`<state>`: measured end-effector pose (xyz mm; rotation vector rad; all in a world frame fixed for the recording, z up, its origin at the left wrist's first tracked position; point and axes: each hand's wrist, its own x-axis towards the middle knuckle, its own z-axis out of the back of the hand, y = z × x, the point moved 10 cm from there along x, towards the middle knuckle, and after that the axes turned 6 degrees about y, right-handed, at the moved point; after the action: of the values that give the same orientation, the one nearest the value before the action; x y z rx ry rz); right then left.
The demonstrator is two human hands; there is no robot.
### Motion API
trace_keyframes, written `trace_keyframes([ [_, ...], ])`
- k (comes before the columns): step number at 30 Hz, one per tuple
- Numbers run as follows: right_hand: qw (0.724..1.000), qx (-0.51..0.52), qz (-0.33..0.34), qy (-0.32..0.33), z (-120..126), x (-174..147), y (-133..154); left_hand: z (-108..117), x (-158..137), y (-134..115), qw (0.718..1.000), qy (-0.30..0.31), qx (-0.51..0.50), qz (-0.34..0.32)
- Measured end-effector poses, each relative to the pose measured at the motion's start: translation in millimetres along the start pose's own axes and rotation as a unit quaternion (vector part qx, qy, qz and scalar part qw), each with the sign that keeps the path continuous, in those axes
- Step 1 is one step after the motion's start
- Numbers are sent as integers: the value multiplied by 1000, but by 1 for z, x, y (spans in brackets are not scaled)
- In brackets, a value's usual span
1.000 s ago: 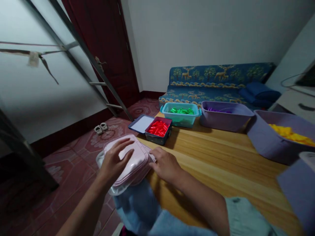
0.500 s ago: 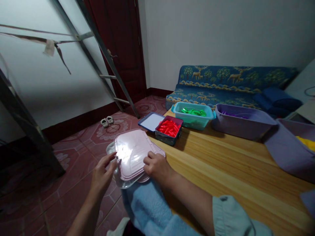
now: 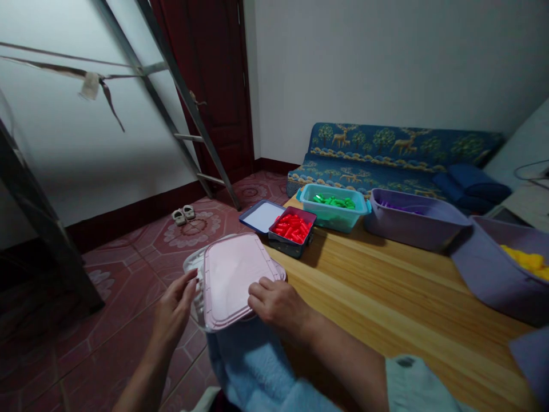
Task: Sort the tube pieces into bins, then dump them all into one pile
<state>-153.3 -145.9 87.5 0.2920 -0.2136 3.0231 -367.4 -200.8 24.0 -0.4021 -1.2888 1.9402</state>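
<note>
A pale pink lid [image 3: 234, 274] lies over a clear plastic box [image 3: 189, 264], leaving a strip along the box's left side uncovered. White pieces [image 3: 198, 297] show in that strip; their kind is too small to tell. My right hand [image 3: 277, 303] is closed on the right edge of the lid. At the box's left rim is my left hand [image 3: 174, 303], thumb and fingers apart, fingertips by the white pieces. Below the box hangs a light blue cloth [image 3: 253, 360]. Another pink edge shows under the lid at the right, partly hidden.
On the wooden table [image 3: 364, 297], an open tin [image 3: 288, 247] holds red pieces. Beyond it are a teal basket [image 3: 332, 220] with green pieces, a purple bin [image 3: 416, 232] with purple ones, and another bin [image 3: 484, 272] with yellow ones. A ladder [image 3: 206, 131] stands left.
The pink lid has shifted right and its left edge has come away from the box's left rim, uncovering white pieces. My left hand has come off the lid's edge. My right hand still grips it.
</note>
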Motion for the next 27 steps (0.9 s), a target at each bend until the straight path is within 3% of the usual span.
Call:
trace_keyframes([
  [6,994,25,-60,-92,49,-40,-9,2,-2,-6,998,-15,-59,-1],
  [9,978,90,-113,-152,74,-72,-20,6,-10,-30,997,-55,-55,-29],
  [12,938,161,-194,-238,102,-115,-34,-2,-19,-61,991,-70,-102,-60],
  [15,888,206,-303,-279,117,-162,-47,-37,-24,-94,983,-3,-170,-73],
  [21,775,270,-499,-278,130,-261,-62,-145,-46,-151,933,223,-275,-60],
  [24,708,323,-550,-303,144,-308,-67,-195,-66,-175,896,342,-280,-45],
  [27,642,382,-575,-334,152,-342,-69,-229,-88,-203,869,426,-246,-53],
])
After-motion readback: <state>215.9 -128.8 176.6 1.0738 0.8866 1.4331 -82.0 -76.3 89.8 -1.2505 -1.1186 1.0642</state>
